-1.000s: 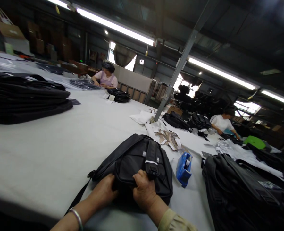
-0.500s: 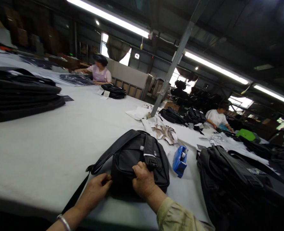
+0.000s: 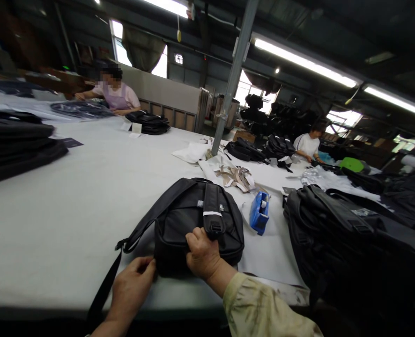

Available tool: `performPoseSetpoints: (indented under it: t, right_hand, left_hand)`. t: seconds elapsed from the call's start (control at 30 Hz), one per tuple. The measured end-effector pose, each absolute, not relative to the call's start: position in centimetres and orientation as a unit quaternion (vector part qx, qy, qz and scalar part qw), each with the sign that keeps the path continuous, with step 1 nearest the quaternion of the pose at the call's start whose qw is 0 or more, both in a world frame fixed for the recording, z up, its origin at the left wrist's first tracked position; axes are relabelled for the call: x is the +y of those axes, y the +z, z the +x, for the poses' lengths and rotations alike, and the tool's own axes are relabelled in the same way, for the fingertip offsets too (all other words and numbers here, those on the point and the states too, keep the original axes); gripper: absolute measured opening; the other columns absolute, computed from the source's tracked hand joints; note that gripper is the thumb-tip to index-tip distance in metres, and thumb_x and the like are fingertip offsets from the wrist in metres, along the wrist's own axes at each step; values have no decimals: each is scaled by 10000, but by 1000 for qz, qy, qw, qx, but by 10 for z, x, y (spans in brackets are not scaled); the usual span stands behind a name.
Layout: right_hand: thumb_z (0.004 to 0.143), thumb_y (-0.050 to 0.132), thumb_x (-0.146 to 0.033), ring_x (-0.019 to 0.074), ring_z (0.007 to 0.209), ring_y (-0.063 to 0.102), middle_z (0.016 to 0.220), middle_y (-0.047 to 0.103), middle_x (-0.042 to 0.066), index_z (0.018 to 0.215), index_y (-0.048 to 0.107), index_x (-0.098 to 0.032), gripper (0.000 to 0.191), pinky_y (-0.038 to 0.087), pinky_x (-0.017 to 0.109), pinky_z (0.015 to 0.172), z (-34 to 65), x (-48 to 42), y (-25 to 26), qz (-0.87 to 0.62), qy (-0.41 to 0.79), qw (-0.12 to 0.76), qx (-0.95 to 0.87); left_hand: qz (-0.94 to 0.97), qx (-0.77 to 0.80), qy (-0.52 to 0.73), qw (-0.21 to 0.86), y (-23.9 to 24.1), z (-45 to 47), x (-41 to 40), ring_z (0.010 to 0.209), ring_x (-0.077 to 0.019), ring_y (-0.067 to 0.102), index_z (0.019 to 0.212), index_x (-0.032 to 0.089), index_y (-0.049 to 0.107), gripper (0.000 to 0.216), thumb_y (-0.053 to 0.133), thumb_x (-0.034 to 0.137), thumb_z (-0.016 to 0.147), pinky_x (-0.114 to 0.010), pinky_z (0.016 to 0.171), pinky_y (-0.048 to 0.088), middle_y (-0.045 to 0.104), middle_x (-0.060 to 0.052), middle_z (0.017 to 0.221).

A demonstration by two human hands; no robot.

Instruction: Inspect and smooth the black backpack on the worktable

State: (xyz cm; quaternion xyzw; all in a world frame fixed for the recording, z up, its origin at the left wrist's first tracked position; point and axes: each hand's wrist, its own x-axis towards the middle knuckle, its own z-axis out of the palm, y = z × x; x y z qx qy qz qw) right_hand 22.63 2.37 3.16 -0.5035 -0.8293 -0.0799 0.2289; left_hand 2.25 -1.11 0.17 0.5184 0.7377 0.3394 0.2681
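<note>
A black backpack (image 3: 179,220) lies on the white table (image 3: 88,210) with its shoulder straps facing up. One padded shoulder strap (image 3: 213,201), banded in white, runs down its middle to a buckle. Just under that buckle my right hand (image 3: 203,252) is closed on the strap's lower end; what its fingers cover is hidden. At the bag's lower left corner my left hand (image 3: 133,283) pinches the edge, thumb against fingers. The other strap (image 3: 151,224) loops out to the left, and its webbing tail (image 3: 105,285) hangs over the table's front edge.
Right of the backpack stands a blue tape dispenser (image 3: 259,213). More black bags are piled at the right (image 3: 348,243) and left (image 3: 14,145). Paper scraps (image 3: 237,177) lie near a metal post (image 3: 228,89). Two people (image 3: 118,93) work across the tables.
The view has shifted, so the whole scene sits lower or farther left in places. Both hands stay at the same spots on the backpack, with little visible movement against it.
</note>
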Motion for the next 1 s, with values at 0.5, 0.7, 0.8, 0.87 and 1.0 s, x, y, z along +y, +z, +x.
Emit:
performPoseSetpoints:
  t: [0.5,0.7,0.8,0.87,1.0]
  right_hand:
    - [724,595,-197,224,894,534,954,574,69,869,540,-191,155,497,340,723,224,22,38,-480,-66,221,-847]
    - [761,585,-214,223,897,546,975,582,73,927,559,-181,171,513,343,723,223,24,35,-469,-59,222,-853]
    - [784,565,-209,226,896,549,985,592,78,978,573,-171,199,517,350,723,224,25,38,-464,-59,210,-859]
    - [810,546,-208,226,890,549,987,597,85,994,579,-164,192,515,355,717,224,26,41,-457,-58,190,-867]
    - [823,537,-185,232,878,550,969,597,97,986,585,-150,173,511,371,727,222,27,44,-434,-73,164,-883]
  left_hand:
    - [689,661,295,-38,20,23,-14,843,-286,679,877,203,564,145,448,292,880,-396,730,543,674,-114,888]
    - [877,381,244,-163,59,21,18,1374,-359,442,1342,169,501,565,645,166,796,-548,1154,315,614,-150,1354]
    - [901,397,140,-110,66,24,44,1251,-341,564,1298,172,575,580,635,94,727,-555,1122,337,674,-124,1288]
    - [893,433,96,-77,68,30,52,1088,-311,648,1212,170,641,470,591,74,755,-512,1006,444,719,-125,1179]
    - [893,438,73,-72,72,39,49,901,-274,662,1021,155,699,306,474,34,852,-412,815,515,740,-129,993]
